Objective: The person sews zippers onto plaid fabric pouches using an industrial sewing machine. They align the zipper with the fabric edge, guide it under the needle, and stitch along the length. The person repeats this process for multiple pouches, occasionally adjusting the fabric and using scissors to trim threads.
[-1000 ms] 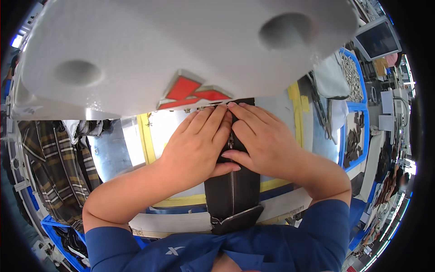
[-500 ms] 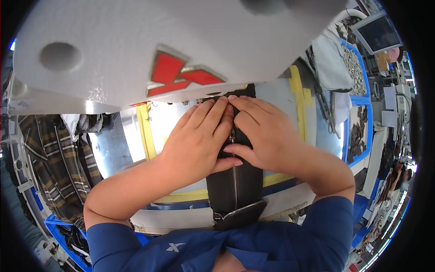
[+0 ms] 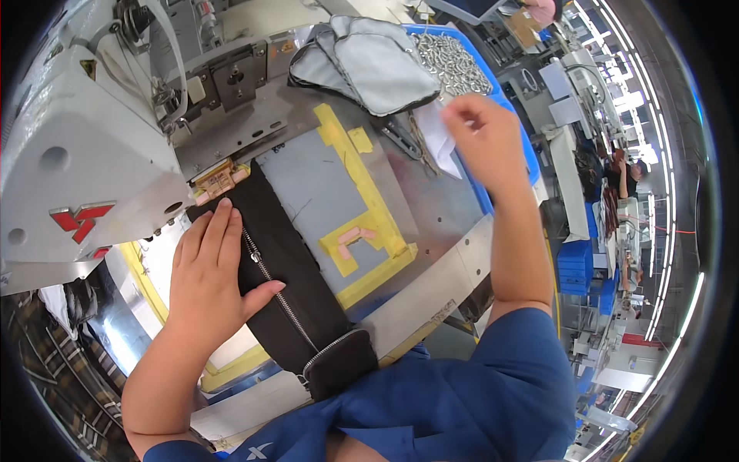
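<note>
My left hand [image 3: 206, 269] lies flat on a long black fabric piece [image 3: 308, 308], fingers stretched forward and thumb out to the side. Along the fabric runs a silver metal zipper [image 3: 289, 308], with its slider [image 3: 255, 256] beside my hand. The near end of the fabric is folded over and edged with zipper teeth. Its far end reaches under the sewing machine head [image 3: 100, 169]. My right hand [image 3: 486, 142] is raised off to the right, near the blue bin, with fingers curled together. Whether anything small is between them cannot be seen.
Grey pouch-shaped pieces [image 3: 385, 69] are stacked at the back. Behind my right hand, a blue bin [image 3: 504, 100] holds many small metal parts. Black-handled scissors [image 3: 402, 137] lie on the metal table. Yellow tape [image 3: 362, 192] frames a grey plate. Plaid cloth [image 3: 46, 362] hangs at the left.
My right hand has left the fabric and risen to the right, toward the blue bin. My left hand stays on the fabric. The view has turned to the right.
</note>
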`<state>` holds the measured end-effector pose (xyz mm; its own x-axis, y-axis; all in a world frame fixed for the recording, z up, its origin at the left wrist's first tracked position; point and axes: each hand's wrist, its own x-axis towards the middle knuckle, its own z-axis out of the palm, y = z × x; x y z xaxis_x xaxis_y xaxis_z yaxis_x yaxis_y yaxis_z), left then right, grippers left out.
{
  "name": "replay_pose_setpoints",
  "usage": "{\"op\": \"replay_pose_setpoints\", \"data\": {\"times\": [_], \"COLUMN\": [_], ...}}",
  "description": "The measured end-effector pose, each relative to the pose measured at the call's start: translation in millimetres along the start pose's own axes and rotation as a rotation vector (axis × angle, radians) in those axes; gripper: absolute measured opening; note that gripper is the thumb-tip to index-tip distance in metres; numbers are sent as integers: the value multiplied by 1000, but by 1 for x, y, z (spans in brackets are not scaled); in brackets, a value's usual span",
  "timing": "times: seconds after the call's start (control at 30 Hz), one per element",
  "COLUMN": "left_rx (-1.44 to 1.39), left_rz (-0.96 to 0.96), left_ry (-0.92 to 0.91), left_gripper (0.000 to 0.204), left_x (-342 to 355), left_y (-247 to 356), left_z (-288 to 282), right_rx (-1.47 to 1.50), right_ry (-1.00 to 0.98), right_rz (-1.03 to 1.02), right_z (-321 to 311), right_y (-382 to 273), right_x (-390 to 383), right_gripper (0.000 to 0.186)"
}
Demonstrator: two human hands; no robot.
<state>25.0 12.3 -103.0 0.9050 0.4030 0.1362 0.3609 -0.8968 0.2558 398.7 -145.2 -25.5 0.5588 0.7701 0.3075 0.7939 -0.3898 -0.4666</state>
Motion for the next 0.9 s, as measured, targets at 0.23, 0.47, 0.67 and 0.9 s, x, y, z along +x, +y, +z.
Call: {"op": "replay_pose_setpoints", "data": {"times": [0.23,0.47,0.67,0.9], "left_rx": [-21,-35,-22,22], "left_rz": [29,26,113,224], "left_ry": [26,50,82,158], "left_gripper": [103,98,84,63], "left_x": [4,-1,0,-10], "left_y": [2,-3,-4,-2], "left_z": [2,0,-1,4], "right_rx": [-274,-259,544,455], "right_ry": [-218,-78,32,-780], "right_rz": [516,371,118,-384], "right_z": [-53,-37,-24,90], "right_y": [191,207,63,-138], "right_x": [-20,-26,-1,21], "right_gripper": [30,36,12,12]}}
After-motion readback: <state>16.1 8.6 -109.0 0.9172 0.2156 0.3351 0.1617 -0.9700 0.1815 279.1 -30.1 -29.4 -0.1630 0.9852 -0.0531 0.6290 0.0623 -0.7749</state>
